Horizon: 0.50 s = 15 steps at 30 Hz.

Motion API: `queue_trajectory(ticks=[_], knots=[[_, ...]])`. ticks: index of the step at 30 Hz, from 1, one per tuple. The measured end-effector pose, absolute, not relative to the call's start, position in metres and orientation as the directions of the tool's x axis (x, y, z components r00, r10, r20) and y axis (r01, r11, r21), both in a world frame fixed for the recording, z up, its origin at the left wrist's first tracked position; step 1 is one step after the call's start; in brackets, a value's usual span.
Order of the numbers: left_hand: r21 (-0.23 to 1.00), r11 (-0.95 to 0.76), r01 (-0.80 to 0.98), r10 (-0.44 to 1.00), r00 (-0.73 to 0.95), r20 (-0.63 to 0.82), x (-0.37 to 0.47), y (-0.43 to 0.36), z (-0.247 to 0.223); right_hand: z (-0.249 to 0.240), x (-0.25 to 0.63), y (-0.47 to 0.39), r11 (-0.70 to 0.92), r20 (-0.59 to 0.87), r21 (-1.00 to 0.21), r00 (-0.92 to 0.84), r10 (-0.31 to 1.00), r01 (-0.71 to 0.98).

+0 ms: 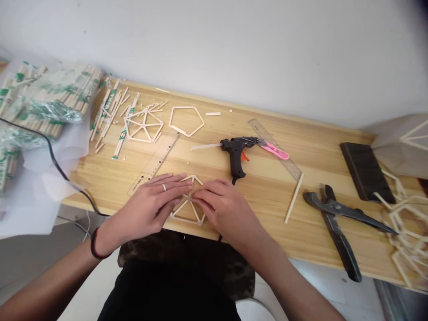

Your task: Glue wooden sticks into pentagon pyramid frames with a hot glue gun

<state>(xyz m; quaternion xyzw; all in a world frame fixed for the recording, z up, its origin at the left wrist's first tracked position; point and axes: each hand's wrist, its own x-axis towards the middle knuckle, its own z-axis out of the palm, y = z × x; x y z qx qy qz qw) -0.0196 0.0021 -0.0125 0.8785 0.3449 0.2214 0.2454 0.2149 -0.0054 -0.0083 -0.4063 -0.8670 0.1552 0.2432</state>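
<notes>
A pentagon frame of wooden sticks with spokes lies flat near the table's front edge. My left hand rests over its left side, fingers extended and lying on the sticks. My right hand has its fingers pinched together near the frame's centre, on a spoke. Beyond the hands lies a black glue gun with a glue stick pointing left. Another spoked pentagon and a plain pentagon outline lie farther back. A clear ruler is by my left hand.
Bagged chopsticks and loose sticks fill the left. Pink-handled snips lie on a second ruler. Rightward are a single stick, large pliers, a black box and joined stick frames.
</notes>
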Motion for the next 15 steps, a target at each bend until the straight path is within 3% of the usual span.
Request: queue_trajectory(ticks=[4, 8, 15], knots=[[0.459, -0.713, 0.530, 0.687, 0.659, 0.307, -0.015, 0.010, -0.008, -0.004, 0.215, -0.021, 0.526, 0.345, -0.503, -0.398, 0.850, 0.686], [0.355, -0.776, 0.521, 0.622, 0.723, 0.299, -0.007, 0.017, -0.001, -0.009, 0.204, -0.042, 0.434, 0.306, -0.504, -0.315, 0.898, 0.747], [0.301, -0.751, 0.588, 0.655, 0.723, 0.221, -0.003, 0.000, 0.005, -0.017, 0.194, -0.053, 0.418, 0.331, -0.467, -0.284, 0.900, 0.779]])
